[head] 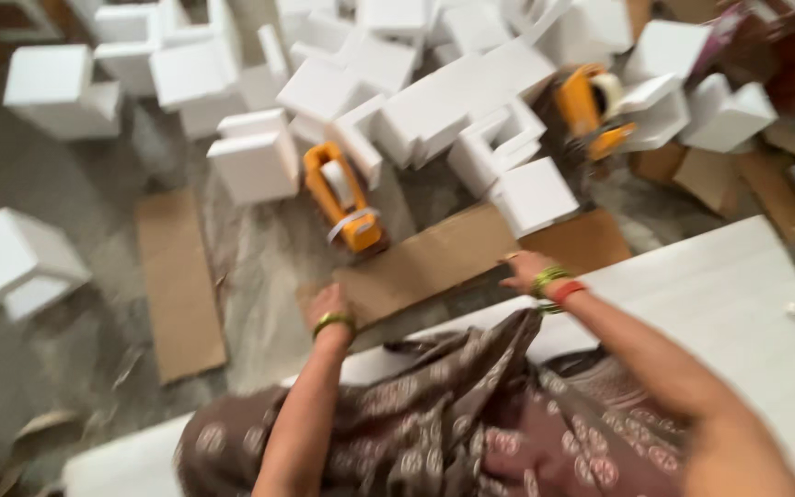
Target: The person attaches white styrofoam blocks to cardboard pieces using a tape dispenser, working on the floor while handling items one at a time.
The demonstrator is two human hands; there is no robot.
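Note:
A long brown cardboard sheet [457,250] lies on the floor in front of me, past the far edge of a large white board [738,294]. My left hand [328,302], with a green bangle on its wrist, grips the sheet's near left end. Over at the sheet's near edge further right, my right hand [524,270], wearing green and red bangles, has hold of it. An orange tape dispenser [343,198] lies just beyond the sheet, close to my left hand. The picture is blurred by motion.
Many white boxes [255,161] are piled across the floor beyond. A second orange tape dispenser [591,106] sits among them at the right. Another cardboard piece [177,281] lies at the left, near a white box [11,258]. Brown patterned cloth [416,414] covers my lap.

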